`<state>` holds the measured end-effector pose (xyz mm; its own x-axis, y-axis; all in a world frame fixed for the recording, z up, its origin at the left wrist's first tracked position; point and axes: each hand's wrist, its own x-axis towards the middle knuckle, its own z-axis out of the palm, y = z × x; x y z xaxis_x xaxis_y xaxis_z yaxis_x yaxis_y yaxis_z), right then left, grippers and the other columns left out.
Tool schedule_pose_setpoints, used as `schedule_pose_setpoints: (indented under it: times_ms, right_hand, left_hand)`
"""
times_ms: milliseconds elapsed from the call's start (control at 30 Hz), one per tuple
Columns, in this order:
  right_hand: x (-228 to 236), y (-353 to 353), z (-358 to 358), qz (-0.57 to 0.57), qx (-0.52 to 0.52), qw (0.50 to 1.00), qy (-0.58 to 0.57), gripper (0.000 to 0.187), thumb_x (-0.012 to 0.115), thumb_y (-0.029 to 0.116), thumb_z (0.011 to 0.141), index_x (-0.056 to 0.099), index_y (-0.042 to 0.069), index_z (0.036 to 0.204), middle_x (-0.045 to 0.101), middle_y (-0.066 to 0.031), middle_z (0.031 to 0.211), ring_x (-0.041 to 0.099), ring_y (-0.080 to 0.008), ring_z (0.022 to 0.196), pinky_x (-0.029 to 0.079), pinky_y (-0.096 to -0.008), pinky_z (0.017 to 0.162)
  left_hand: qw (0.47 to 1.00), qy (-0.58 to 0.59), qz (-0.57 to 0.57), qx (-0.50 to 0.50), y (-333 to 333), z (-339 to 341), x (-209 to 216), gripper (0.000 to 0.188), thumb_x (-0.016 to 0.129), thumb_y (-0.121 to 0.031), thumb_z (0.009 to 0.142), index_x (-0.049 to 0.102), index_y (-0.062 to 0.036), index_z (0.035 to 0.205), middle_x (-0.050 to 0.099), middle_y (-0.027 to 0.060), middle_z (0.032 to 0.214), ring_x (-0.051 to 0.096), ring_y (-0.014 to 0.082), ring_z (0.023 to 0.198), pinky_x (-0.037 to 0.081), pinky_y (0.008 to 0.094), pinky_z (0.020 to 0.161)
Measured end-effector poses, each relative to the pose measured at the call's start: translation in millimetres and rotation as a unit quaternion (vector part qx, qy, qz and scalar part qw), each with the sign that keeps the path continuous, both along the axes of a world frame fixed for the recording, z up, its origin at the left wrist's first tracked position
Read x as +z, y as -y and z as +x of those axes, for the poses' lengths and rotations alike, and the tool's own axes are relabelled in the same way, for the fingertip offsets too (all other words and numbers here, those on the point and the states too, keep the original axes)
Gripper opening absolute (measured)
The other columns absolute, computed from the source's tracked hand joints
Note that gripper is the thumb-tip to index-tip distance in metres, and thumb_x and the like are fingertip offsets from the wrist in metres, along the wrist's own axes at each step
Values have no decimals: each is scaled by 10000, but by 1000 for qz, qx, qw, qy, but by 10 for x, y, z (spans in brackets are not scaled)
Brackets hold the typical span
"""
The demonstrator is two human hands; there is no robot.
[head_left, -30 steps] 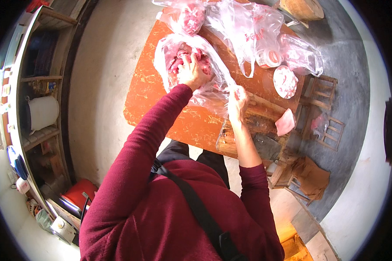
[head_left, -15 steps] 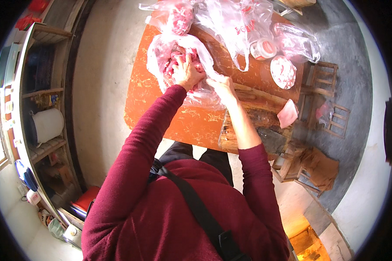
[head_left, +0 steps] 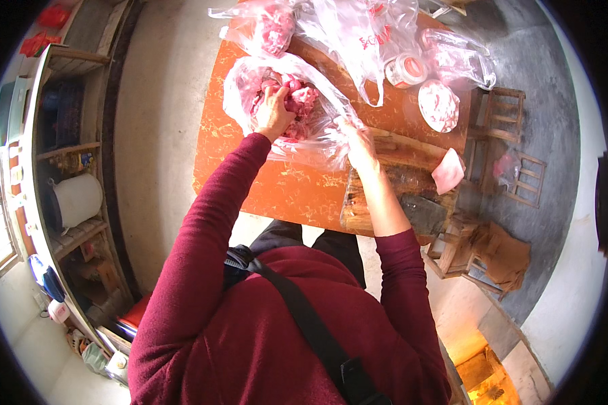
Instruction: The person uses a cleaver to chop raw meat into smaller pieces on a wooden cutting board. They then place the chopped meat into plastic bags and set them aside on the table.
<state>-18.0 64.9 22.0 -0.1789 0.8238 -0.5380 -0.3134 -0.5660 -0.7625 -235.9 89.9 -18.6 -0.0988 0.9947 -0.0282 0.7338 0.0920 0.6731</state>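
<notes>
A clear plastic bag [head_left: 237,82] lies wide at the mouth on the table, with pieces of raw red and pink meat [head_left: 305,101] inside. My left hand [head_left: 273,116] reaches into it, fingers and thumb curled around some of the meat; the fingertips are partly hidden among the pieces. At the bag's right side, my right hand [head_left: 357,142] grips the gathered plastic edge and holds it out to the right. Beyond them, a second bag of meat [head_left: 274,32] rests near the far left part of the table.
A wooden board [head_left: 392,169] with a piece of pale pink meat [head_left: 448,171] is right of my right hand. Farther back are a plastic carrier bag [head_left: 355,40], a round lidded tub [head_left: 406,70] and a heap of pale meat [head_left: 439,106]. Stools [head_left: 506,116] stand beyond the brown table [head_left: 297,196].
My left hand has moved slightly left and its fingers have curled more into the meat. My right hand has shifted a little right and nearer, stretching the bag's edge outward.
</notes>
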Motion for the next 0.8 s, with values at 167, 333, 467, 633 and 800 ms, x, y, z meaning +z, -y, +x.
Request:
schedule_pose_setpoints:
  times_ms: [167, 333, 467, 633, 800]
  right_hand:
    - [-54, 7, 29, 7, -19, 999, -27, 253, 591, 107, 840, 580, 0, 1069, 569, 5, 762, 527, -63, 592, 417, -174, 471]
    - [-25, 1, -39, -15, -60, 998, 1, 135, 630, 134, 824, 612, 42, 920, 523, 35, 632, 464, -46, 484, 372, -179, 431]
    - [-40, 40, -95, -8, -80, 996, 38, 90, 649, 150, 815, 628, 66, 840, 528, 37, 599, 457, -45, 456, 359, -186, 427]
    - [-91, 156, -130, 18, -108, 994, 25, 96, 630, 142, 829, 625, 50, 859, 545, 30, 624, 476, -49, 507, 365, -188, 453]
    - [31, 334, -62, 29, -132, 988, 80, 128, 613, 145, 845, 619, 55, 935, 553, 30, 679, 491, -48, 555, 381, -186, 489]
  left_hand:
    - [998, 52, -4, 27, -81, -175, -272, 585, 710, -193, 625, 536, -65, 1169, 471, 198, 1162, 488, 342, 1084, 406, 376, 928]
    - [984, 95, -151, 20, -195, -67, -126, 897, 762, -478, 536, 441, -39, 1249, 368, 245, 1251, 432, 395, 1141, 381, 398, 959]
    - [981, -92, -170, 33, -109, 354, 208, 963, 797, -525, 478, 423, -85, 1249, 273, 247, 1310, 360, 481, 1149, 388, 540, 911]
    - [987, -95, -118, 57, -59, 435, 241, 755, 810, -387, 548, 481, -211, 1204, 315, 173, 1332, 408, 478, 1104, 441, 525, 855]
    - [995, -49, -92, 5, -208, 164, 9, 702, 763, -350, 559, 546, -120, 1186, 377, 220, 1247, 489, 369, 1083, 443, 392, 886]
